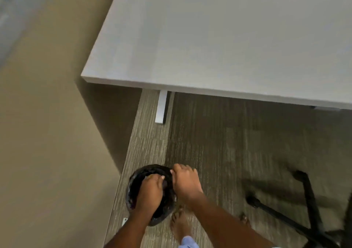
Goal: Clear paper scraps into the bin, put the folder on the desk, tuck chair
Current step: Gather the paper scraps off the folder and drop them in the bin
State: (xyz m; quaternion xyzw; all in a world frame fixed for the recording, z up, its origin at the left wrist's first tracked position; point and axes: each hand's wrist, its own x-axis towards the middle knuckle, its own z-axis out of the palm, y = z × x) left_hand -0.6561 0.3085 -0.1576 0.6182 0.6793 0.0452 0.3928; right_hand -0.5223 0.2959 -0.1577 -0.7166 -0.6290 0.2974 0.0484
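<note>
A small round bin [140, 173] with a black liner stands on the carpet by the wall, below the desk's near left corner. My left hand [149, 192] hangs over the bin's mouth, fingers curled downward into it; whether it holds scraps is hidden. My right hand [185, 181] rests at the bin's right rim, fingers bent over the edge. The grey desk [219, 44] fills the upper right, its top bare. The black wheeled base of the chair [304, 215] shows at the lower right, out from under the desk. No folder and no paper scraps are in sight.
A beige wall [47, 133] runs along the left, close to the bin. A white desk leg foot [161, 107] lies on the carpet under the desk edge. My bare feet [180, 226] stand just behind the bin. A small white piece [124, 221] lies by the baseboard.
</note>
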